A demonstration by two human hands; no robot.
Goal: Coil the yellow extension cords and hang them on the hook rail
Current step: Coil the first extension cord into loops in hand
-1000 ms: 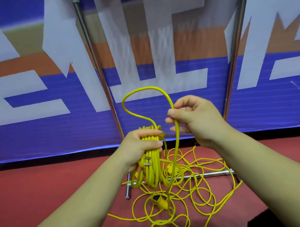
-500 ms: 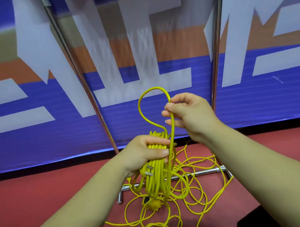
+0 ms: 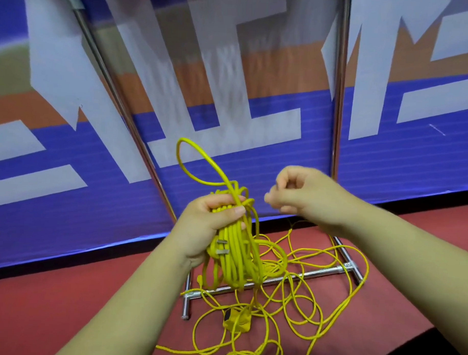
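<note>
My left hand (image 3: pixel 212 224) grips a hanging bundle of coiled yellow extension cord (image 3: pixel 235 254), thumb across the strands. Two metal plug prongs (image 3: pixel 222 246) stick out of the bundle below my fingers. One loose loop (image 3: pixel 193 160) of the cord stands up above the bundle. My right hand (image 3: pixel 304 195) hovers just right of the coil top with fingers curled, holding nothing; it is blurred. The rest of the yellow cord (image 3: pixel 297 293) lies tangled on the red floor, with a yellow socket end (image 3: pixel 236 320) in it.
A chrome stand foot (image 3: pixel 277 279) lies on the red floor (image 3: pixel 64 304) under the loose cord. Two chrome poles (image 3: pixel 339 101) (image 3: pixel 111 88) rise in front of a blue, white and orange banner wall (image 3: pixel 400 162). A dark object (image 3: pixel 433 351) fills the lower right corner.
My right hand has let go of the cord loop and drawn slightly right and down. The loop now stands free above the bundle, leaning left. The left hand keeps its grip.
</note>
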